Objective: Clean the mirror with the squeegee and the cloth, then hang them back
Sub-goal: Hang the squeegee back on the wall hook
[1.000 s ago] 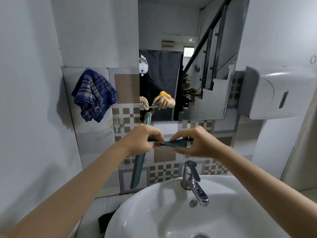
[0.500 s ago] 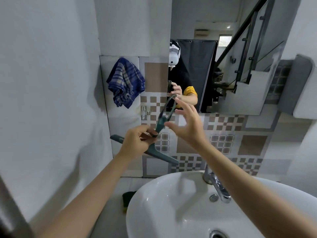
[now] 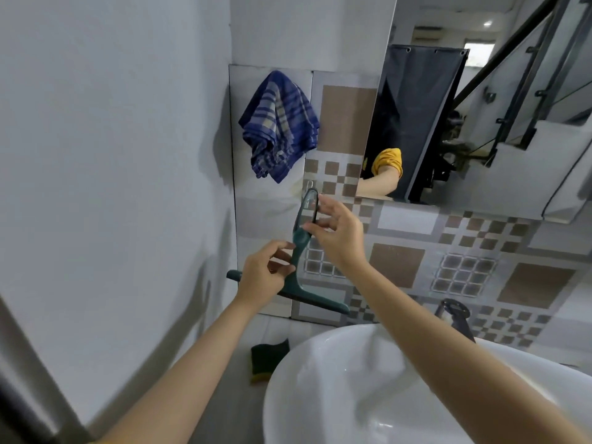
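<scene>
Tiled wall (image 3: 397, 264) beside mirror (image 3: 480, 123); blue checked cloth (image 3: 278, 123) hangs on the tiles, unchanged. Squeegee (image 3: 299, 251) now upright, loop end raised to the wall hook (hook itself hard to make out), higher than 0.5 s ago. Left hand (image 3: 266, 274) pinches the handle near the blade; right hand (image 3: 336, 232), fingers loosely spread, touches the loop. Sink (image 3: 352, 395) below
</scene>
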Available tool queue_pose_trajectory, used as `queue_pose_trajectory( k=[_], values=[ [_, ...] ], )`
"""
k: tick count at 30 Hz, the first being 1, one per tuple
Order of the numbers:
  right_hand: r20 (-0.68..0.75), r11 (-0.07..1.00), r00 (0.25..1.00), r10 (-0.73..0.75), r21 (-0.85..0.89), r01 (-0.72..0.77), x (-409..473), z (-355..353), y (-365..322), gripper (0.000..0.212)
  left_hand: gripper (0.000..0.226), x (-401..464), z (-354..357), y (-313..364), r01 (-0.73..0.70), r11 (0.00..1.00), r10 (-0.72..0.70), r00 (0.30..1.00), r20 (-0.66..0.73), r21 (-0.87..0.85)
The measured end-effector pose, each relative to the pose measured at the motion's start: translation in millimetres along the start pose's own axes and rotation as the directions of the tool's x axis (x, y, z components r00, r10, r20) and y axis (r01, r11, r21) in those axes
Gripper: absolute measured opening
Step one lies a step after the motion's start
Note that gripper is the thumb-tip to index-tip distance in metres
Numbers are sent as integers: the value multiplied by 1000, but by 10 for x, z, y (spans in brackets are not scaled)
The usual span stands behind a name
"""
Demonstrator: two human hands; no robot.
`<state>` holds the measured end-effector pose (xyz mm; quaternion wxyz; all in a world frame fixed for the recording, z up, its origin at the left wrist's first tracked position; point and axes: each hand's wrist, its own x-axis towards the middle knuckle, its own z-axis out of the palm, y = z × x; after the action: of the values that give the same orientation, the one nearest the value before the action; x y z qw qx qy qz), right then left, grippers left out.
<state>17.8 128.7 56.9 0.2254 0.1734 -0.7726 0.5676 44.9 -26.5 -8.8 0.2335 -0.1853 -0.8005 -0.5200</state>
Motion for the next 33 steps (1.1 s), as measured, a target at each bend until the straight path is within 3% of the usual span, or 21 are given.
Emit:
queue_pose_trajectory(
  k=[16,24,33],
  values=[
    [66,985,993,94,-151,-84,120,250,632,60,38,33,256,-568,232,973,-231,971,67,-2],
    [32,995,999,16,-103,-13,189,203,510,57,36,131,229,-431,143,990,-143,989,25,-12],
    [57,987,995,85,-144,-76,233,197,586,58,35,198,258,-450,208,977,-211,974,77,44]
  ],
)
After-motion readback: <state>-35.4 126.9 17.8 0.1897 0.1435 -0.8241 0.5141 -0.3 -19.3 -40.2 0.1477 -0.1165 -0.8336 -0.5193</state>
